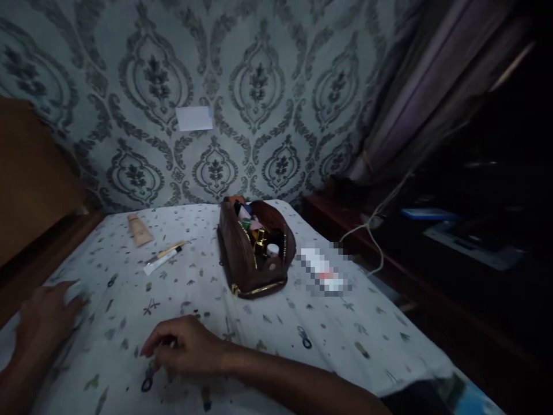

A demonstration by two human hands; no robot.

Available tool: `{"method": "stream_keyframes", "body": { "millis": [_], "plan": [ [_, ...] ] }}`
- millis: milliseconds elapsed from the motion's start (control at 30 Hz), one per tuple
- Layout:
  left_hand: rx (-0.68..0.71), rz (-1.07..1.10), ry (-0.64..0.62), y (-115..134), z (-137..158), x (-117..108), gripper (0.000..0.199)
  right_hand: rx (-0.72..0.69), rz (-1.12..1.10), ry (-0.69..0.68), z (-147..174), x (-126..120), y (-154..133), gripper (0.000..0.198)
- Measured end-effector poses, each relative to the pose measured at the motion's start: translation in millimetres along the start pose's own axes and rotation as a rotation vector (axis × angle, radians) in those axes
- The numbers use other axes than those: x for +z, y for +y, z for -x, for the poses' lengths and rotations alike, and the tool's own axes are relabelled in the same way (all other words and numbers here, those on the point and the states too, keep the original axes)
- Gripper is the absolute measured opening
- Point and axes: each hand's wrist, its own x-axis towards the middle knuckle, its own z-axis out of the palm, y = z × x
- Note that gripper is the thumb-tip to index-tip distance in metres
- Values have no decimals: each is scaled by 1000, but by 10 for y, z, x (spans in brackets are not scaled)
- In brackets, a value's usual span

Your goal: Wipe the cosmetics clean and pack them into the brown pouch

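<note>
My left hand, a little blurred, is at the left edge of the bed-like cloth surface. Its thumb and fingers close around a small white thing whose kind I cannot make out. Loosely curled, my right hand hovers low over the patterned white cloth, a gap between thumb and fingers and nothing seen in them. Beyond it stands a brown toiletry bag, unzipped, with small bottles, jars and packets inside. A beige squeeze tube and a slim white tube with a black cap lie to the left.
A patterned wall with a white card on it rises behind. Right of the bag lies a pixelated item. A brown box-like piece stands at left. A pale cable hangs by the dark area at right.
</note>
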Motion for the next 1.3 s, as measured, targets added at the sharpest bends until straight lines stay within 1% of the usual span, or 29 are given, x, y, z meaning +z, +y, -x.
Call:
{"method": "stream_keyframes", "body": {
  "millis": [67,100,133,167,200,267,300,367,433,467,567,633,700,767,833,867,900,933,967,1067,1200,1300],
  "plan": [
    [3,40,114,121,11,-87,20,22,-131,-2,-18,33,135,20],
    [20,90,155,229,24,-147,18,38,-192,-8,-27,45,205,23],
    [56,141,155,371,43,-212,18,57,-247,-14,-39,56,272,30],
    [61,169,177,544,69,-276,18,74,-295,-7,-53,64,330,38],
    [81,198,110,743,101,-334,20,85,-343,7,-70,68,377,47],
    [126,269,56,1176,185,-421,23,81,-448,33,-100,62,434,60],
    [164,320,61,1387,232,-448,22,70,-493,47,-111,50,445,60],
    [242,403,75,1741,318,-478,21,47,-507,73,-114,7,437,50],
    [279,476,42,1970,367,-502,24,44,-451,92,-96,-50,410,51],
    [261,515,27,2039,372,-521,25,42,-425,89,-82,-79,394,54],
    [101,659,-55,2127,331,-626,28,-16,-434,70,-43,-140,367,61],
    [-7,772,-178,2156,298,-715,29,-64,-434,92,-29,-155,374,62],
    [-135,913,-328,2197,299,-778,31,-88,-424,108,-26,-159,401,62],
    [-339,1063,-434,2245,336,-791,36,-121,-394,118,-27,-162,438,58],
    [-565,1187,-468,2284,391,-756,45,-173,-335,139,-29,-169,474,50],
    [-649,1238,-462,2298,418,-727,48,-192,-299,159,-30,-173,488,45],
    [-703,1282,-436,2308,442,-695,51,-203,-267,180,-29,-176,497,41],
    [-727,1313,-399,2315,463,-662,52,-205,-243,201,-28,-179,502,37],
    [-717,1332,-361,2319,481,-630,52,-200,-227,218,-25,-182,501,34],
    [-580,1334,-292,2329,525,-546,47,-172,-253,211,-10,-186,471,37],
    [-411,1270,-299,2344,582,-459,49,-158,-301,266,-7,-189,422,51],
    [-283,1150,-293,2331,612,-423,50,-166,-336,310,-49,-198,426,50]
  ]
}}
